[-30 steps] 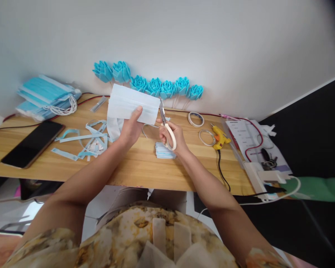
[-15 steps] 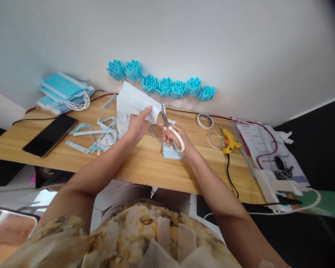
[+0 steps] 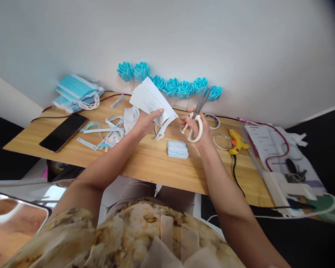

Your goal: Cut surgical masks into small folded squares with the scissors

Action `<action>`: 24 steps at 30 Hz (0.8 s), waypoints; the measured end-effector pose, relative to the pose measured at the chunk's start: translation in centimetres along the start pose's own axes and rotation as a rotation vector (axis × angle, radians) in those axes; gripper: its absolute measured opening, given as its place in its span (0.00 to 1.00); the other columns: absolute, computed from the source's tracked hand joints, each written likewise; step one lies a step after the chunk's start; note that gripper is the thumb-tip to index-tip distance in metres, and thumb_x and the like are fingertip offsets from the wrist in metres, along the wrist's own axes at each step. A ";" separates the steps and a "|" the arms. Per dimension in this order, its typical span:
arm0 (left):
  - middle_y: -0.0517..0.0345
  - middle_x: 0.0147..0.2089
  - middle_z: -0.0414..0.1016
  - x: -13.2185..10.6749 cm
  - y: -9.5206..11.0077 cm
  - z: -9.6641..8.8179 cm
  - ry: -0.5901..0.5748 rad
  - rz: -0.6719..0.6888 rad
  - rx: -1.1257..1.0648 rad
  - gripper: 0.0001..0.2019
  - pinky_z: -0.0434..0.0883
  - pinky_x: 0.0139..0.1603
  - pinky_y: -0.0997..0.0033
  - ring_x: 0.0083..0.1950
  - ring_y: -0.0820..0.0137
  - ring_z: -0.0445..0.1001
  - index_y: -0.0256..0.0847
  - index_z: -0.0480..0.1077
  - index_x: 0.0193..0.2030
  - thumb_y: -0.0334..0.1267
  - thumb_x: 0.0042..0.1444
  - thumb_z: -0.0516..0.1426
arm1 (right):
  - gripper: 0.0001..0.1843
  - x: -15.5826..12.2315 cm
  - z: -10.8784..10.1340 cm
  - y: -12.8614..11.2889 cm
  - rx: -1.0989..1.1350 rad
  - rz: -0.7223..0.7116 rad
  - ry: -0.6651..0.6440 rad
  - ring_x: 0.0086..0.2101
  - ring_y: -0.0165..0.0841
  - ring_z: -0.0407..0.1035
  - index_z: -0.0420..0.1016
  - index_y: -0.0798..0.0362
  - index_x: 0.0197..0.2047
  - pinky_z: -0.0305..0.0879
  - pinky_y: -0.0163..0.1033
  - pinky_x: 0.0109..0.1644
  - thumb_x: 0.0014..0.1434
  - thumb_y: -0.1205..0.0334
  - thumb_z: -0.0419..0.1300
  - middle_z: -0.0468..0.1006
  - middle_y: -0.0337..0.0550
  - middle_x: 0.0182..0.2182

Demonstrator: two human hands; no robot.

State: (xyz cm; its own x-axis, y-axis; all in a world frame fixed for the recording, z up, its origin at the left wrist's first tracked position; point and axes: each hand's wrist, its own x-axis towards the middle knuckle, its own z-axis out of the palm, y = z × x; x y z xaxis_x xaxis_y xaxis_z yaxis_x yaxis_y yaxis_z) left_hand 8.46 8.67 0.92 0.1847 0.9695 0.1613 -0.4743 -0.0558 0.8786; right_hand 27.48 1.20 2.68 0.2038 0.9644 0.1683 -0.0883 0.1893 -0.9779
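My left hand [image 3: 146, 122] is closed on a white face mask [image 3: 149, 99], held tilted above the wooden table [image 3: 145, 160]; a cut strip and ear loop [image 3: 162, 128] dangle from its lower right corner. My right hand [image 3: 194, 124] grips cream-handled scissors [image 3: 197, 117], blades pointing up and away, now apart from the mask. A small stack of folded blue mask pieces [image 3: 178, 149] lies on the table below and between my hands.
Blue and white cut strips [image 3: 104, 134] litter the table to the left, beside a black phone [image 3: 63, 132] and a pile of blue masks [image 3: 78, 93]. Blue fabric roses [image 3: 173, 85] line the wall. Tape rolls [image 3: 220, 139], a yellow glue gun [image 3: 236, 141] and cables lie right.
The scissors have left the mask's right edge and swung right and up. The mask has tilted, with a cut strip now hanging from it. My head has turned, shifting the view.
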 end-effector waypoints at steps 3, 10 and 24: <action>0.44 0.61 0.79 -0.9 -0.1 0.4 -0.099 -0.042 0.147 0.34 0.67 0.72 0.49 0.69 0.47 0.71 0.38 0.74 0.55 0.46 0.40 0.74 | 0.32 0.4 -0.1 0.6 -0.030 0.014 0.006 0.36 0.32 0.75 0.72 0.45 0.50 0.73 0.38 0.38 0.46 0.43 0.76 0.80 0.40 0.38; 0.43 0.61 0.79 -1.9 0.0 0.7 -0.366 -0.040 0.354 0.30 0.68 0.70 0.47 0.65 0.48 0.75 0.39 0.76 0.55 0.46 0.46 0.73 | 0.34 -0.1 0.4 0.6 -0.099 0.023 -0.156 0.31 0.30 0.68 0.73 0.47 0.48 0.67 0.36 0.34 0.40 0.46 0.79 0.74 0.34 0.31; 0.48 0.37 0.83 0.4 4.4 -2.6 -0.147 -0.068 0.632 0.20 0.74 0.61 0.47 0.51 0.45 0.81 0.38 0.81 0.39 0.38 0.37 0.75 | 0.27 0.4 -0.2 1.3 -0.093 -0.057 0.016 0.31 0.30 0.63 0.72 0.47 0.48 0.65 0.37 0.34 0.46 0.53 0.73 0.70 0.35 0.32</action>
State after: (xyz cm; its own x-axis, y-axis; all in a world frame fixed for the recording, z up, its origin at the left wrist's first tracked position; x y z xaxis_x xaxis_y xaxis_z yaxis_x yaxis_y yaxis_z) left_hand 4.19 9.49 3.66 0.3336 0.9355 0.1163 0.1322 -0.1686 0.9768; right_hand 27.61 1.84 1.48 0.2213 0.9495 0.2223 0.0149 0.2246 -0.9743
